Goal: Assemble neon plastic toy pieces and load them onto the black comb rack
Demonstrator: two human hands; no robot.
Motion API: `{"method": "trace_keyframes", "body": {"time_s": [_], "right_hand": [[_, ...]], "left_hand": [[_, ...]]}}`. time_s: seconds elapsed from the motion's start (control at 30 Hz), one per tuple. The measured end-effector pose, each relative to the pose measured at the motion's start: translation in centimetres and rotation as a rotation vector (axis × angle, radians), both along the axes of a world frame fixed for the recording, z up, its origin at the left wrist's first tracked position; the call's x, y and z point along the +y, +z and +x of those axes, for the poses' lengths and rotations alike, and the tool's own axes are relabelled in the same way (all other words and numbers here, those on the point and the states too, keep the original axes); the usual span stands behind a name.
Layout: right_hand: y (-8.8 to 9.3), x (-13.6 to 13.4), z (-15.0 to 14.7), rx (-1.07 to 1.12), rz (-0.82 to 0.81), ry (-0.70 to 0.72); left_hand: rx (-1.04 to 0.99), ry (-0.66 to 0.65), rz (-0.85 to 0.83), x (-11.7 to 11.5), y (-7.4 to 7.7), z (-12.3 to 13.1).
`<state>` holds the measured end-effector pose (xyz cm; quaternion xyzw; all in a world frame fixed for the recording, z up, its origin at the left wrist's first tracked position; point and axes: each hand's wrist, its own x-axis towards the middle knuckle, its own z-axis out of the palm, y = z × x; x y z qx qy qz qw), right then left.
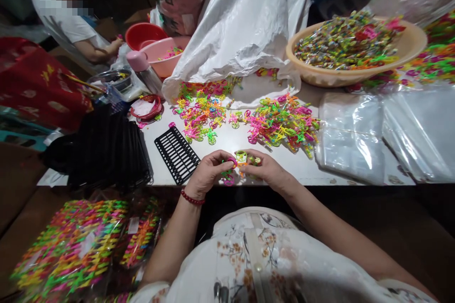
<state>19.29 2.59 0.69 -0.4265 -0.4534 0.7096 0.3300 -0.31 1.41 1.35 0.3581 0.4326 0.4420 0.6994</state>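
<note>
Both my hands meet at the near edge of the white table (234, 144). My left hand (208, 173), with a red bead bracelet on the wrist, is closed on small pink and green plastic toy pieces (229, 177). My right hand (265, 166) pinches green and orange pieces (242, 157) against them. Just beyond my hands lie two heaps of the same bright plastic pieces, one heap (201, 113) to the left and one heap (282, 123) to the right. A black plastic comb-like rack (177, 154) lies left of my hands.
A tan basin (412, 49) full of colourful pieces stands back right, a white plastic bag (245, 19) behind the heaps. Clear bags (355, 137) lie right. Black racks (106, 151) are stacked left. Packed bags of pieces (71, 246) sit lower left. Another person (71, 23) sits far left by pink and red bowls (159, 52).
</note>
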Motion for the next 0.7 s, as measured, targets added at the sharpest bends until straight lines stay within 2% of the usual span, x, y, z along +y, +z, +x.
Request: {"method": "trace_keyframes", "body": {"time_s": [0.17, 0.33, 0.53, 0.7], "right_hand": [[-0.2, -0.1, 0.1, 0.134, -0.186, 0.0], [-0.4, 0.2, -0.2, 0.197, -0.239, 0.015], [-1.1, 0.2, 0.0, 0.163, -0.173, -0.003], [-1.5, 0.1, 0.1, 0.101, -0.094, -0.012]], "left_hand": [[-0.027, -0.002, 0.03, -0.4, -0.3, 0.3], [-0.033, -0.019, -0.062, -0.5, 0.3, 0.6], [-0.074, -0.051, -0.206, -0.2, 1.3, 0.9], [-0.049, -0.032, -0.241, -0.1, 1.3, 0.8]]}}
